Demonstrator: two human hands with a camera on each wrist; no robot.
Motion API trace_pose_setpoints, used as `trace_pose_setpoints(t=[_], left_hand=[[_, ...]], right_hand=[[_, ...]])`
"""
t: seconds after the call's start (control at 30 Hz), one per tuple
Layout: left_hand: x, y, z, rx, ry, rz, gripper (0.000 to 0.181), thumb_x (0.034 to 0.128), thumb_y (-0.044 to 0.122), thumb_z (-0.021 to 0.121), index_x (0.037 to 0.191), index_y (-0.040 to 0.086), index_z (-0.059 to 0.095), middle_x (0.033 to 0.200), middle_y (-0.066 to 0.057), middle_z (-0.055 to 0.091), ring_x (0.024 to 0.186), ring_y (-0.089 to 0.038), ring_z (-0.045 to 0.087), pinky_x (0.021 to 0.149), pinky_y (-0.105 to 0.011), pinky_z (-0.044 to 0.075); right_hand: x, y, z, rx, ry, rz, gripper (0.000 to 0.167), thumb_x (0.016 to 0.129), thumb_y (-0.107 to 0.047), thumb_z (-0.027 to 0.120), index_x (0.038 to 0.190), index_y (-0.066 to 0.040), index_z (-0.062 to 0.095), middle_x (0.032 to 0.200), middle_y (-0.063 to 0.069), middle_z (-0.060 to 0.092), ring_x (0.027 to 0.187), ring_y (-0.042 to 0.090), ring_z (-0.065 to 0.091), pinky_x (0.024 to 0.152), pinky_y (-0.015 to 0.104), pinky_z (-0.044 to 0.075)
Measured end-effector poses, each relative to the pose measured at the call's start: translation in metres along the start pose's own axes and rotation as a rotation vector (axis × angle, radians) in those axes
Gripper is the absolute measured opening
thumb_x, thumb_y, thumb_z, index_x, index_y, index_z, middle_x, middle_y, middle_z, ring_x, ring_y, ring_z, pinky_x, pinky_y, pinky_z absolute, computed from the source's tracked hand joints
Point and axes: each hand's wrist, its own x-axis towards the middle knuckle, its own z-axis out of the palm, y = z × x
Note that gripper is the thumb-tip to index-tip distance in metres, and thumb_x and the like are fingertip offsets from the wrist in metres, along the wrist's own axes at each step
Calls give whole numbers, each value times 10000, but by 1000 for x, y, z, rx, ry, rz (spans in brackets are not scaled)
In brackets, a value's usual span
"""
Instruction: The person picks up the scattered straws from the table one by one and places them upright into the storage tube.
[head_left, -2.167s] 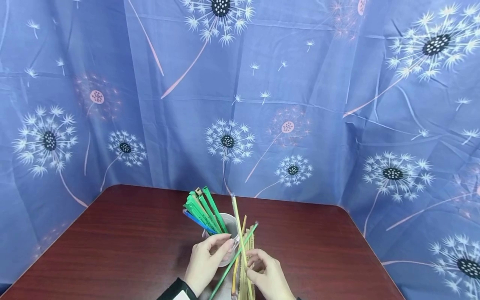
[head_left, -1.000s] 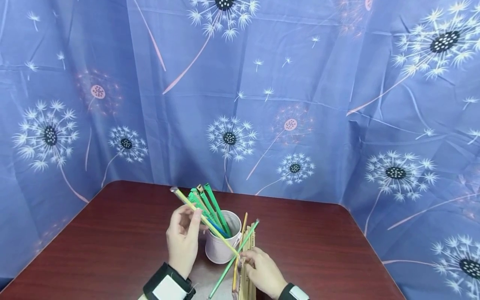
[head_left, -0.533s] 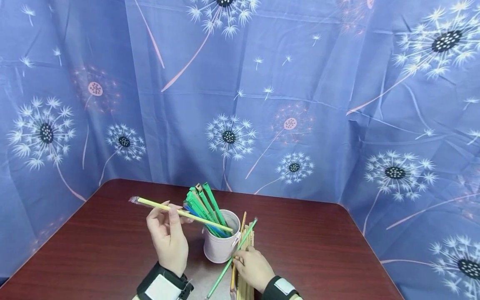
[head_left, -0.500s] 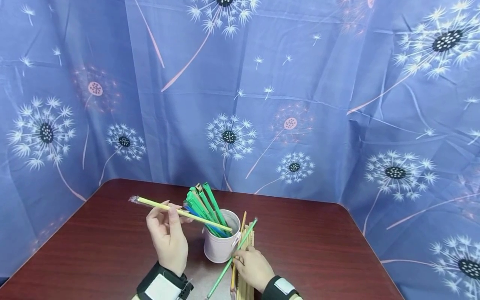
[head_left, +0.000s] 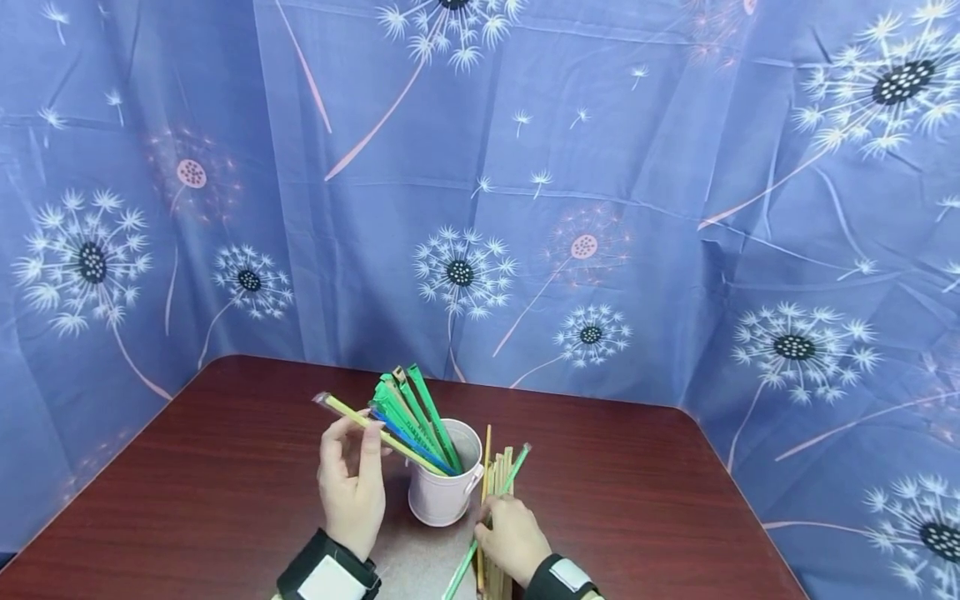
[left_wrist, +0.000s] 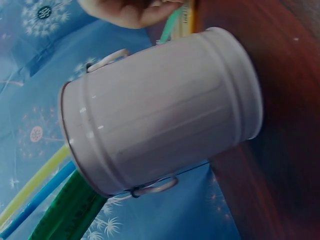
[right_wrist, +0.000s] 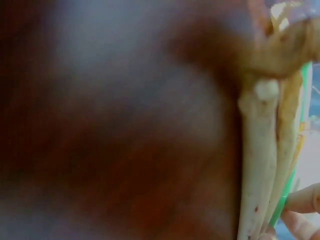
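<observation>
In the head view the left hand (head_left: 351,483) pinches a yellow stick (head_left: 341,407), whose lower end lies in the mouth of the white bucket (head_left: 439,502). A blue stick (head_left: 401,435) and several green sticks (head_left: 420,400) lean out of the bucket to the left. To the right of the bucket, the right hand (head_left: 512,537) holds a green stick (head_left: 459,572) between thumb and fingers, over a bundle of tan sticks (head_left: 497,583). The bucket's side (left_wrist: 160,110) fills the middle of the left wrist view, with the yellow stick (left_wrist: 35,182) at its mouth.
An orange stick (head_left: 487,454) lies along the left side of the tan bundle. A grey sheet (head_left: 420,558) lies on the dark red table (head_left: 645,500) in front of the bucket. Blue dandelion-print cloth (head_left: 405,200) hangs behind and beside the table.
The left hand took the yellow stick from the right side to the bucket, and its lower end has since dropped into the mouth. The right hand has gripped the green stick and shifted it rightward.
</observation>
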Motion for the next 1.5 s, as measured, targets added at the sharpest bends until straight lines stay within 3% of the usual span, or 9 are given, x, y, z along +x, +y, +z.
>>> trace_pose_setpoints(t=[0.27,0.57,0.77,1.0,1.17,1.3,1.5], left_hand=[[-9,-11,-1,170,-77,58,216,878,-107,655,1067,-9,615,877,-52,631,729,7,597,603,-101,508],[-13,-18,-4,248,-90,41,214,837,-58,727,1008,45,649,848,-39,692,698,23,578,599,-97,480],[-14,-20,-5,285,-131,-18,151,871,31,735,985,71,644,812,2,697,651,-5,588,560,-102,479],[-15,-26,-5,349,-141,-26,156,851,66,766,940,88,640,802,20,710,649,-2,581,554,-120,467],[-14,-26,-5,384,-146,-45,179,833,77,784,935,88,638,788,16,698,668,15,576,545,-122,473],[-14,-24,-6,413,-167,-121,222,827,100,796,965,91,623,798,16,689,683,31,576,547,-121,488],[-17,-22,-7,309,-264,-415,254,907,192,732,978,65,523,776,-67,727,546,3,624,468,-246,568]], right_hand=[[2,-2,-4,54,-67,96,142,752,-159,746,790,-109,618,675,16,600,582,139,501,479,281,395],[3,-1,-6,93,-35,165,169,714,-139,773,756,-110,612,649,22,594,573,147,522,473,279,410],[3,4,-9,178,0,210,146,711,-124,747,774,-99,618,656,3,596,572,131,488,500,262,399],[-1,6,-15,447,18,283,166,710,-38,645,873,-24,618,630,4,600,416,77,545,414,269,518],[-3,2,-20,597,57,301,278,726,3,625,997,43,575,648,25,617,422,91,571,419,320,566],[-5,-1,-21,665,103,324,411,740,9,624,1137,86,550,739,61,653,465,121,603,461,330,587],[-8,-6,-23,760,148,323,412,791,13,639,1189,109,592,833,82,659,575,145,642,523,285,606]])
